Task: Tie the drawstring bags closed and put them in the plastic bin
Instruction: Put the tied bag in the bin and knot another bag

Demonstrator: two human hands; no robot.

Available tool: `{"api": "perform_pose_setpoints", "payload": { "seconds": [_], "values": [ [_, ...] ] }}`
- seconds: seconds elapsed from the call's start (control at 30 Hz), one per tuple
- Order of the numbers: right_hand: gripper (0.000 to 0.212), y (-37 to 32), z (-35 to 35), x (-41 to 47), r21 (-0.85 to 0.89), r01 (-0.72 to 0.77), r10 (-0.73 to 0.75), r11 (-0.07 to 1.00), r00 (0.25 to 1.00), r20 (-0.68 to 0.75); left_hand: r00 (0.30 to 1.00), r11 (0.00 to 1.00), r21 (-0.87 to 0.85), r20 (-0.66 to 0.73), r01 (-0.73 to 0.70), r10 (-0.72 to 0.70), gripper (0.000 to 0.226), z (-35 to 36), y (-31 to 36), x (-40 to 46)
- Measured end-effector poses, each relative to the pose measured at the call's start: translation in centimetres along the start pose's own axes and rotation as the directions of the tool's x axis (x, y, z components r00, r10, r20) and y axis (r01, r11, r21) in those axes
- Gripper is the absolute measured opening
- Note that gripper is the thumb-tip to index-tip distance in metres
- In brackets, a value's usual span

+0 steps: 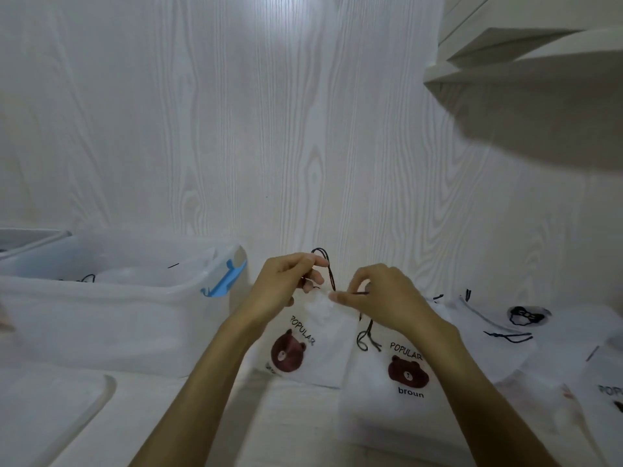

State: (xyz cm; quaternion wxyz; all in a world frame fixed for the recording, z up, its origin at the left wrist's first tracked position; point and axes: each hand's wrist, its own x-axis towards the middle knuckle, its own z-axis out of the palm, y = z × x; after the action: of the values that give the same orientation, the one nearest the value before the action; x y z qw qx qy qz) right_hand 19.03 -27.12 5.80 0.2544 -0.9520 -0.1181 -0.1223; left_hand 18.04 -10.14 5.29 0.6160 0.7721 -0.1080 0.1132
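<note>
White table (303,419): plastic bin (111,318) at left; right of bin, 3 flat bags, e.g. bear bag (397,399); lid (50,409) in front of bin.

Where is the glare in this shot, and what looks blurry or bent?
Head view: glare whitens the wall at top centre; the shelf casts a grey shadow below it; the plastic bin and frame edges look soft; wide-angle bends the wood grain; both hands stay fairly sharp.

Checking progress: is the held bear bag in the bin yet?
Out. Both hands hold the bear bag by its cord, beside the plastic bin.
</note>
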Motion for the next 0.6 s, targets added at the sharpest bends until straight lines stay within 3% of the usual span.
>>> {"api": "perform_pose_setpoints", "payload": {
  "seconds": [0.17,0.3,0.4,0.6],
  "values": [
    [0.045,0.3,-2.4,-0.2,-0.042,-0.091,0.094,0.995,0.992,0.08,0.997,0.998,0.06,0.077,-0.019,0.014,0.02,1.0,-0.9,0.0],
    [0.04,-0.8,-3.6,-0.8,0.265,-0.076,0.038,0.961,0.989,0.145,0.989,0.992,0.111,0.14,-0.058,0.042,0.028,2.3,-1.1,-0.1],
    [0.034,-1.6,-3.5,-1.1,0.372,-0.069,0.037,0.926,0.995,0.093,0.947,0.991,0.122,0.322,-0.048,0.006,0.026,3.0,-0.9,-0.5],
    [0.031,-3.1,-2.7,-1.2,0.311,0.076,-0.054,0.947,0.995,-0.079,0.862,0.978,0.192,0.506,-0.077,-0.031,0.024,3.6,-0.4,-1.0]
  ]
}}
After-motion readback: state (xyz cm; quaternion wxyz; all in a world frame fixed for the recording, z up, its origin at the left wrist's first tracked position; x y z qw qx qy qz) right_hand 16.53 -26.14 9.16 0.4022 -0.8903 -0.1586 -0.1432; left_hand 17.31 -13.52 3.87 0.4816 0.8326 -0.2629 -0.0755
